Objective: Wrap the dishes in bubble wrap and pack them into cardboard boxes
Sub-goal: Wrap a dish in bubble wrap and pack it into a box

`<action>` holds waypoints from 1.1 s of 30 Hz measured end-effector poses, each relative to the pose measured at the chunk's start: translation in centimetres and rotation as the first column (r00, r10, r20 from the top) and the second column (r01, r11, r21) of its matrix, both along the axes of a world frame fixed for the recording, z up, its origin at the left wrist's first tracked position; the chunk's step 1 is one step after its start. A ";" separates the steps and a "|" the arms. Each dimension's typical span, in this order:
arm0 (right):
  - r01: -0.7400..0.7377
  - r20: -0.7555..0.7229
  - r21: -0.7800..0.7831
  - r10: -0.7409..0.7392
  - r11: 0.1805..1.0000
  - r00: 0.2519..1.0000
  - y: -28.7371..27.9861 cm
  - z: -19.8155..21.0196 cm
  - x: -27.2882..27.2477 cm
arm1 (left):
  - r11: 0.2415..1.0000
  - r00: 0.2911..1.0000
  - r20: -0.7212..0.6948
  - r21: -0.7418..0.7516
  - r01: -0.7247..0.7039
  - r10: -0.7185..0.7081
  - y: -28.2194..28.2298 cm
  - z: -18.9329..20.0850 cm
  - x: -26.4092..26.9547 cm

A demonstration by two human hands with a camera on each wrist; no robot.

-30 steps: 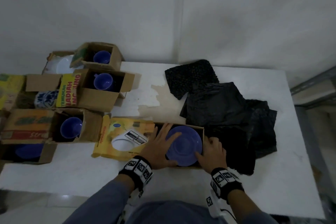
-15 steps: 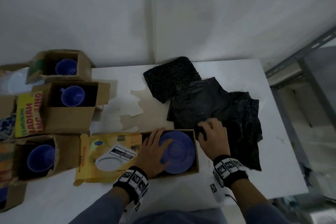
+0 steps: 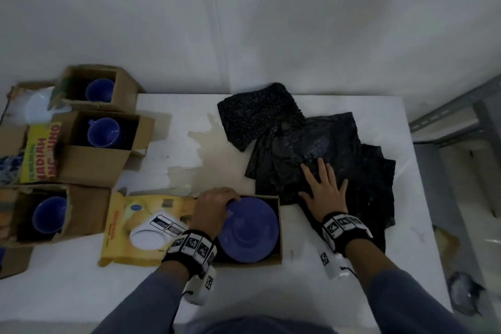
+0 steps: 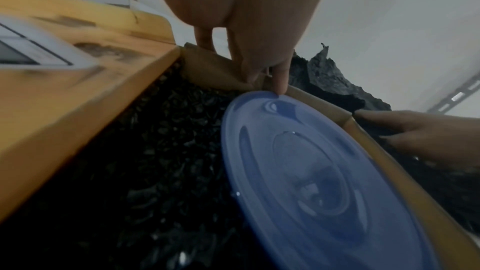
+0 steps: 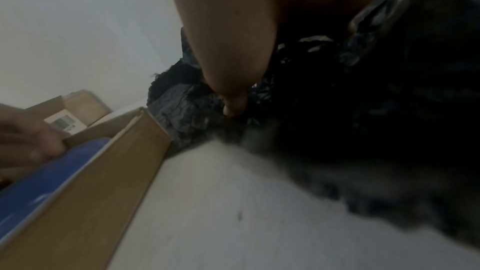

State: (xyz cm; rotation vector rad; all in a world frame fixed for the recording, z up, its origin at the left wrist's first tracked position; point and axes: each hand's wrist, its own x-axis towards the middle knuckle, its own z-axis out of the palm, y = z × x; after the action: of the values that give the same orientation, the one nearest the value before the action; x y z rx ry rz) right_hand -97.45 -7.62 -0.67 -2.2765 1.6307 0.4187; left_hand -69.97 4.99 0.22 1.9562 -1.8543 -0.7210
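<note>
Near the table's [image 3: 311, 274] front edge, our left hand [image 3: 210, 210] curls its fingertips over the far rim of the blue plate [image 3: 248, 229] lying in its box [image 3: 279, 228]. Our right hand [image 3: 324, 188] lies flat, fingers spread, on 1 black wrap sheet [image 3: 320, 144].

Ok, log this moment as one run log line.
left hand: grips blue plate rim | plate: in open cardboard box | right hand: flat on black bubble wrap
</note>
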 end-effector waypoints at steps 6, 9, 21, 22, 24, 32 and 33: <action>0.054 0.033 -0.009 -0.053 0.999 0.998 -5.1 -0.1 -1.6 | 0.990 0.992 -0.010 0.063 -0.128 0.129 -0.2 0.0 -2.5; 0.065 0.050 0.003 -0.065 0.998 0.997 -7.6 0.2 -1.8 | 0.966 0.975 -0.048 0.148 -0.210 0.219 -1.2 0.8 -3.6; 0.037 0.286 0.006 -0.037 0.999 0.958 -7.5 -1.2 -4.8 | 0.934 0.917 0.176 -0.064 -0.351 0.357 -19.7 3.8 -5.9; 0.041 0.284 0.007 -0.042 0.999 0.958 -7.6 -1.1 -4.9 | 0.938 0.923 0.168 -0.046 -0.344 0.347 -20.8 4.1 -5.7; 0.056 0.263 0.015 -0.058 0.998 0.963 -7.6 -0.7 -4.4 | 0.910 0.911 0.022 -0.048 -0.411 0.412 -22.2 5.3 -5.1; 0.132 0.239 0.040 -0.137 0.990 0.961 -7.6 1.3 -3.0 | 0.734 0.460 -0.652 0.227 -0.640 0.603 -20.4 13.2 -1.4; 0.167 0.323 -0.002 -0.158 0.986 0.933 -7.6 1.9 -2.8 | 0.734 0.440 -0.658 0.264 -0.625 0.611 -19.5 13.7 -1.2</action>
State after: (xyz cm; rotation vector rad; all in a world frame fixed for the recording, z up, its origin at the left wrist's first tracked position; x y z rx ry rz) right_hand -100.27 -15.21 1.24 -2.0747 1.6433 -0.0187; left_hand -71.14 -14.47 13.91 1.7535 -0.5782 -0.9948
